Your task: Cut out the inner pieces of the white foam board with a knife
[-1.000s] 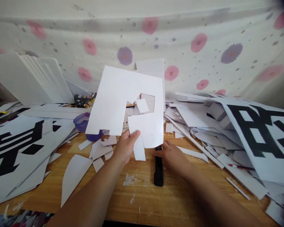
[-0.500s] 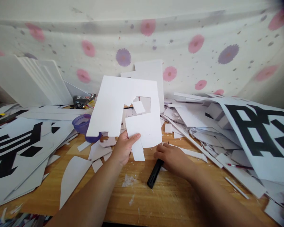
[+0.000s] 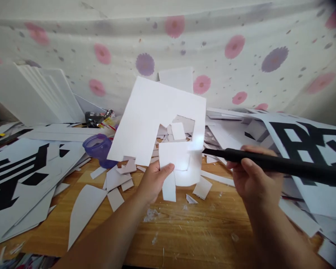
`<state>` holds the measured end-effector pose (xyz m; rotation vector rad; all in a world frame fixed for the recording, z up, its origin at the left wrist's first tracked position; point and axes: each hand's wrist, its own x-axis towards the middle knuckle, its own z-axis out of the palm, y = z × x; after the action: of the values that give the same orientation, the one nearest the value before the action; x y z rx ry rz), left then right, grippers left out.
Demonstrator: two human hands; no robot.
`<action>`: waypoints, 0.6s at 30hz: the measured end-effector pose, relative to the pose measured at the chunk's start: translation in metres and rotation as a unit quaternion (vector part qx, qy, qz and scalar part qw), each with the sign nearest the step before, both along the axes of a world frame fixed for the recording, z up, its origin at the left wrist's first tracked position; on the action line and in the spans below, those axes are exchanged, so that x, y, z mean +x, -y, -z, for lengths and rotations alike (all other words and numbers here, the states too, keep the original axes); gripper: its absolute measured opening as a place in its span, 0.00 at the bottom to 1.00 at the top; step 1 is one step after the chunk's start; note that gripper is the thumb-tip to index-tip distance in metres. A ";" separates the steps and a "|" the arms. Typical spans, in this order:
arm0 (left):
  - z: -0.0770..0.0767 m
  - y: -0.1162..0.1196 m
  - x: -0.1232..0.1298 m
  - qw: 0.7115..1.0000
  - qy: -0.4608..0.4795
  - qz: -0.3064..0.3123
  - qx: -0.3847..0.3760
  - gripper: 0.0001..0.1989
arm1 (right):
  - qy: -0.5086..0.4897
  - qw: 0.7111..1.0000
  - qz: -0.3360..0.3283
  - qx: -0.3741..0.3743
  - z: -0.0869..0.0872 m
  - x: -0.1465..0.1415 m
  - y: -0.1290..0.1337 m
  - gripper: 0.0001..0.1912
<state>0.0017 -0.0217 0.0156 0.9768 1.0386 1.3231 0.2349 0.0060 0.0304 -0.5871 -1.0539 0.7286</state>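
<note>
My left hand (image 3: 156, 182) pinches the lower edge of a white foam board (image 3: 140, 108), its thumb on the front face. The board is held up and tilted, with an angular opening cut through it and cut lines on its lower right part. In my right hand (image 3: 254, 177) is a black utility knife (image 3: 280, 165), pointing left. Its dark blade (image 3: 212, 151) ends close to the board's right edge; I cannot tell whether it touches. A bright patch of light lies on the board beside the tip.
Foam scraps (image 3: 116, 179) litter the wooden table (image 3: 196, 231). A purple translucent bowl (image 3: 98, 147) stands behind my left hand. Sheets with black shapes lie left (image 3: 22, 175) and right (image 3: 308, 149). White boards (image 3: 44, 93) lean at the back left, before a flowered curtain (image 3: 123, 41).
My right hand has lifted the knife off the table and swung it leftward-pointing beside the board. My left hand has shifted the board slightly right and tilted it clockwise.
</note>
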 end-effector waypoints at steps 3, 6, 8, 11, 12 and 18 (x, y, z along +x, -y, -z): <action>0.001 0.007 0.008 0.998 -0.011 0.050 -0.035 0.14 | -0.015 0.992 -0.124 -0.006 -0.001 -0.021 0.013 0.13; 0.003 0.011 0.010 0.995 -0.026 0.087 -0.050 0.15 | 0.014 0.976 -0.219 -0.012 0.005 -0.033 0.023 0.13; 0.005 0.012 0.009 0.994 -0.045 0.092 -0.038 0.15 | 0.034 0.968 -0.248 0.003 0.011 -0.036 0.028 0.13; 0.006 0.011 0.008 0.992 -0.094 0.087 -0.002 0.14 | 0.071 0.970 -0.230 0.024 0.017 -0.038 0.032 0.13; 0.005 0.011 0.008 0.990 -0.108 0.088 0.012 0.14 | 0.088 0.971 -0.219 0.027 0.017 -0.038 0.033 0.13; -0.003 0.013 0.009 0.982 -0.140 0.109 0.061 0.14 | 0.149 0.972 -0.174 0.050 0.013 -0.038 0.034 0.12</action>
<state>0.0106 -0.0346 0.0184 1.3600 1.0338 1.0984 0.1965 -0.0279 0.0174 -0.4364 -1.4869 0.9041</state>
